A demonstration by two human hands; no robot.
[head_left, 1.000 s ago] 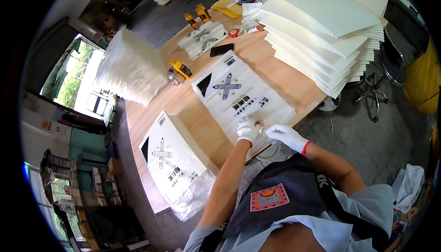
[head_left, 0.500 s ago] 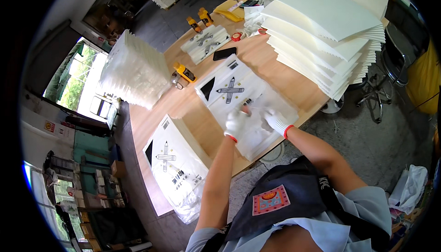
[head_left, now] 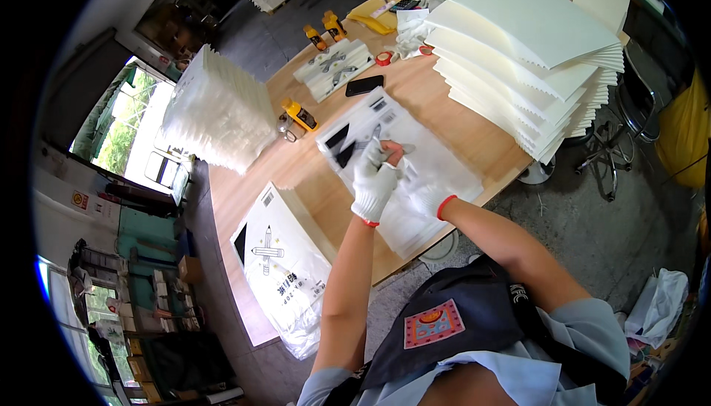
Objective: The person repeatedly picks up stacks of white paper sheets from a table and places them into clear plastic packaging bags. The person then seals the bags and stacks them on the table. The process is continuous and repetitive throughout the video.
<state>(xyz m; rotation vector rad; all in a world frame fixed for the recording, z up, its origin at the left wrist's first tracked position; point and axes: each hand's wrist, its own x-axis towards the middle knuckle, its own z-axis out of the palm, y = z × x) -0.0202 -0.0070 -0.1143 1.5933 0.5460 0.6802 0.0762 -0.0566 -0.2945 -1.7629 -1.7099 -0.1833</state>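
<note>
A stack of clear printed plastic bags (head_left: 444, 176) lies in front of me, with pencil drawings and black corner triangles. The top bag looks shifted and raised, since a second black triangle (head_left: 345, 155) shows beside the first. My left hand (head_left: 376, 180), in a white glove with bare fingertips showing, is closed over the bags, its thumb and forefinger pinching the top bag's film. Close on its right is my right hand (head_left: 426, 197), gloved in white with a red cuff, low over the bags; its fingers are blurred into the plastic.
A filled pack stack (head_left: 285, 265) stands at the near left. Tall white sheet stacks rise at the right (head_left: 518, 28) and far left (head_left: 218, 113). Beyond the bags are a black phone (head_left: 364, 85), an orange-labelled bottle (head_left: 298, 114) and red tape (head_left: 384, 58).
My left hand has moved up and away from me across the bags, and the top bag's film has shifted with it. My right hand has come left, closer to it.
</note>
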